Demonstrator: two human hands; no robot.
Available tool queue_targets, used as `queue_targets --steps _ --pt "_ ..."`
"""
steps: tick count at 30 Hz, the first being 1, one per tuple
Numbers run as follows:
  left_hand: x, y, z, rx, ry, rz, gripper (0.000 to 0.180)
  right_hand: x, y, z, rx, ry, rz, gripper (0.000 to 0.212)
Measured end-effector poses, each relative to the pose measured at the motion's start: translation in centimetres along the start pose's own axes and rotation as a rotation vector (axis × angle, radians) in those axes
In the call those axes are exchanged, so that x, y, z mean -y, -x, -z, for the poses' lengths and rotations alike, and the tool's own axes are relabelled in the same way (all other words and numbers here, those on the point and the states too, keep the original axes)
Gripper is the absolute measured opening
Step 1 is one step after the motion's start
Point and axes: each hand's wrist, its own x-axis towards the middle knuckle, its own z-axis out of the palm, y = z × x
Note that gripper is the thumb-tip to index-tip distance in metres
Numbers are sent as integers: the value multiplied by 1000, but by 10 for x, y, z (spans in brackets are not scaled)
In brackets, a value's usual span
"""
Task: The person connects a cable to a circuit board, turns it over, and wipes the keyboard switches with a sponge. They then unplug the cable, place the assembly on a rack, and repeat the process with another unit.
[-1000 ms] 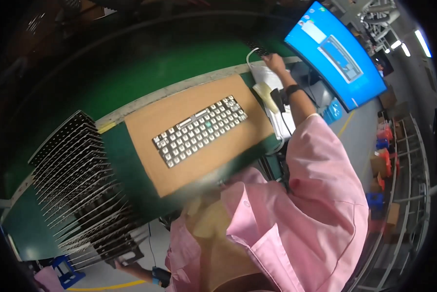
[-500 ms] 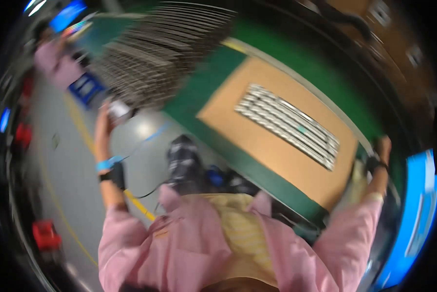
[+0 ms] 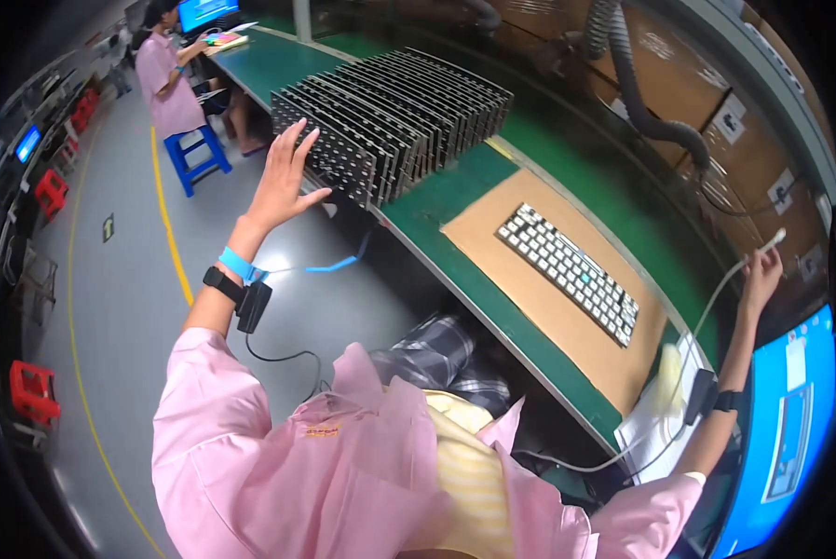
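My left hand (image 3: pixel 285 183) is raised with its fingers spread, holding nothing. Its fingertips reach the near end of a row of upright black perforated plates (image 3: pixel 394 121); whether they touch I cannot tell. Out at the right, my right hand (image 3: pixel 762 278) is closed on a pale cable (image 3: pixel 727 284), whose plug end (image 3: pixel 775 240) sticks up past the fingers. Between the hands, a keyboard (image 3: pixel 571 275) with white keycaps and one turquoise key lies flat on a brown cardboard sheet (image 3: pixel 488 219).
The green-topped bench (image 3: pixel 530 347) runs diagonally. White paper (image 3: pixel 637 438) and a pale yellow bundle (image 3: pixel 669 377) lie near my right forearm, beside a blue monitor (image 3: pixel 795 419). A person (image 3: pixel 168 79) sits on a blue stool (image 3: pixel 194 158) at the far left. A grey hose (image 3: pixel 646 102) hangs behind.
The view has swung and sharpened from blur. My left hand has come up and right to the black plates. My right hand is farther out, with the cable's plug now showing.
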Motion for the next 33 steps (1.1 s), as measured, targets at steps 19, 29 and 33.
queue_targets --steps 19,29,33 --pt "2 -25 -47 40 -13 -173 94 -60 185 -75 245 630 -164 21" --pt "-31 -66 11 -371 -107 -200 89 -47 169 -60 71 290 -354 22" --pt "-93 -133 56 -496 136 -426 93 -36 158 -77 57 166 -336 23"
